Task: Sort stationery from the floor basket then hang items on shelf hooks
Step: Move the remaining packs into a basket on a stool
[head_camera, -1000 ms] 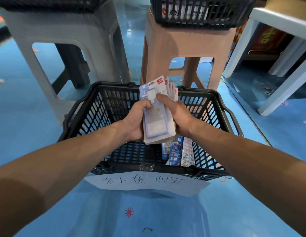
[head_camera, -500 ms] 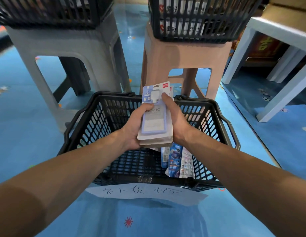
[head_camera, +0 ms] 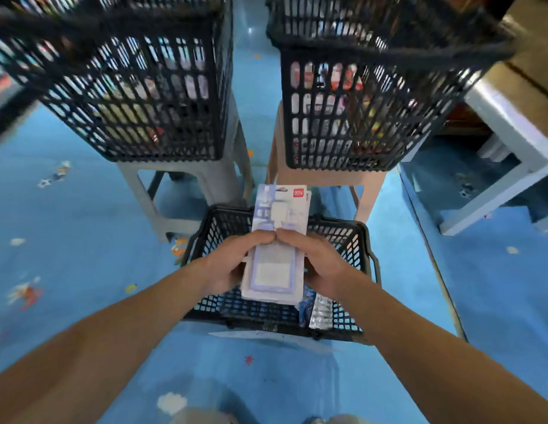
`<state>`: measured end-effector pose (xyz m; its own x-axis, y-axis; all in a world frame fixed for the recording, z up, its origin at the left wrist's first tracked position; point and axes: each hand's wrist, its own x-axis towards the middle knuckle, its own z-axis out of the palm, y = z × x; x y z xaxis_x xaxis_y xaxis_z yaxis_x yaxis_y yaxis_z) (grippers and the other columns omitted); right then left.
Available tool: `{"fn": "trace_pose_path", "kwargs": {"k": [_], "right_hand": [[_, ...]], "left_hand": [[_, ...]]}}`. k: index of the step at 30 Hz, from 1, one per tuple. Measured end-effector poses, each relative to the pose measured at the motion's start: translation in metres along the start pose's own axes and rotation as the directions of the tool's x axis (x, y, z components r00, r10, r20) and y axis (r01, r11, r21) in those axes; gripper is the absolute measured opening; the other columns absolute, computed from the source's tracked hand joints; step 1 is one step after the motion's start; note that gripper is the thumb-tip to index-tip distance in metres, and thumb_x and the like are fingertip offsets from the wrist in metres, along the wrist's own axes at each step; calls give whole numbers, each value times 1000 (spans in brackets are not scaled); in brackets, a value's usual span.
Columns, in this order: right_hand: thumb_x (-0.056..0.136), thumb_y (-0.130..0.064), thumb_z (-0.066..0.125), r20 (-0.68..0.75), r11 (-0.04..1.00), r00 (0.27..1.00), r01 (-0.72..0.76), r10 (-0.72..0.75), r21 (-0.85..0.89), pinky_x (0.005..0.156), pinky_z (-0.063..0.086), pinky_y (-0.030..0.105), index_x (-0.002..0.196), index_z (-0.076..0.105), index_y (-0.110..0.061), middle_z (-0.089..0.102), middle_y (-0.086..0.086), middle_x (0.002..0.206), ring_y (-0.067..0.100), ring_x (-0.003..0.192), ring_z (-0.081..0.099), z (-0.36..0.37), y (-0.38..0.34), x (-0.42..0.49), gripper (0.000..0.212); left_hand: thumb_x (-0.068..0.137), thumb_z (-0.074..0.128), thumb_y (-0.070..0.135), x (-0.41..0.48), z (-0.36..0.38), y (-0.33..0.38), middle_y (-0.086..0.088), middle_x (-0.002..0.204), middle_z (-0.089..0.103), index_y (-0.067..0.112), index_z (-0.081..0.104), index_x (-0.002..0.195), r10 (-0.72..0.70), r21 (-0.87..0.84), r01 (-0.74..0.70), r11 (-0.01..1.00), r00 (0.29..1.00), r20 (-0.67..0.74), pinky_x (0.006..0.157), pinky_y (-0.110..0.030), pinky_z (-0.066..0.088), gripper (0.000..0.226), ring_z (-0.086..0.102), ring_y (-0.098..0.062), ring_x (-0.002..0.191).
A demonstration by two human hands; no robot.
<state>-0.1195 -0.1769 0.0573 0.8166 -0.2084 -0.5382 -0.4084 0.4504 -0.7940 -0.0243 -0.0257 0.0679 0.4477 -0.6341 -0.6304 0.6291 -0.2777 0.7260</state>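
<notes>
- Clasping stack of card-holder packs by its side edges with left hand and right hand, thumbs on top.
- Held over floor basket, toward its far edge.

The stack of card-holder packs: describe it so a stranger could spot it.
Find the black basket on the blue floor. The left hand and right hand hold the stack above it. Its front pack is pale lilac with a white clip, unlike the darker blue packs left inside.

Three baskets: floor basket, left basket, right basket. Two stools: grey stool, pink stool. Two hands: left hand, right hand. One stack.
</notes>
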Motion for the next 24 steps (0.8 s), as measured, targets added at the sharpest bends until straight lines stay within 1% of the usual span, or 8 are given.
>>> {"fn": "trace_pose_path", "kwargs": {"k": [3,5,7,11,16,19,21,24], "right_hand": [[62,-44,92,38,999,999,-37,38,-32,106,48,58,133,63,-18,73,11,123,35,114,69,21,-55,-48,81],[69,-38,90,44,999,999,-28,29,-37,103,51,56,130,65,-19,74,9,121,34,112,70,35,-95,-79,69],[80,-26,83,50,999,999,-16,19,-42,89,58,46,127,67,-17,76,8,116,31,106,73,50,-135,-113,51],[87,-12,78,112,998,994,12,-5,-64,69,59,31,119,67,-16,78,5,109,26,99,75,71,-212,-171,33],[69,-24,89,182,989,982,74,-50,-128,82,61,44,131,62,-9,76,10,115,32,104,74,101,-307,-204,69],[71,-26,87,215,977,967,168,-138,-130,89,59,49,129,63,-9,75,11,117,34,104,73,125,-373,-204,65],[76,-23,85,233,968,953,225,-195,-113,93,58,52,130,63,-10,75,11,119,34,107,72,142,-411,-197,60],[85,-15,80,252,961,938,264,-237,-82,95,57,51,133,61,-7,73,13,122,36,111,70,167,-451,-170,52]], "left_hand": [[80,75,40,-60,17,55,-13,124,73,18,64,133,-63,24,62,998,996,55,99,-45,53,58,67,-35,117],[84,72,40,-98,30,94,-10,123,74,18,65,132,-96,52,92,994,992,86,97,-43,53,53,70,-30,113],[91,66,37,-135,41,131,-8,126,73,18,64,132,-135,89,125,988,983,120,100,-44,52,45,70,-27,114],[88,71,36,-196,54,200,-9,139,65,17,57,142,-221,157,191,969,953,207,116,-56,40,58,60,-30,131],[75,83,25,-258,74,298,-9,134,69,19,63,132,-186,172,144,975,948,258,98,-45,55,61,66,-28,122],[78,82,20,-277,76,361,-12,131,70,14,59,137,-97,201,60,978,980,175,98,-49,56,63,68,-31,119],[82,79,15,-284,73,402,-8,123,74,15,63,131,-10,216,-16,976,993,121,88,-44,60,52,72,-27,111],[75,82,14,-279,54,452,-10,124,73,14,67,127,91,235,-95,967,995,28,85,-43,61,54,72,-29,111]]}}
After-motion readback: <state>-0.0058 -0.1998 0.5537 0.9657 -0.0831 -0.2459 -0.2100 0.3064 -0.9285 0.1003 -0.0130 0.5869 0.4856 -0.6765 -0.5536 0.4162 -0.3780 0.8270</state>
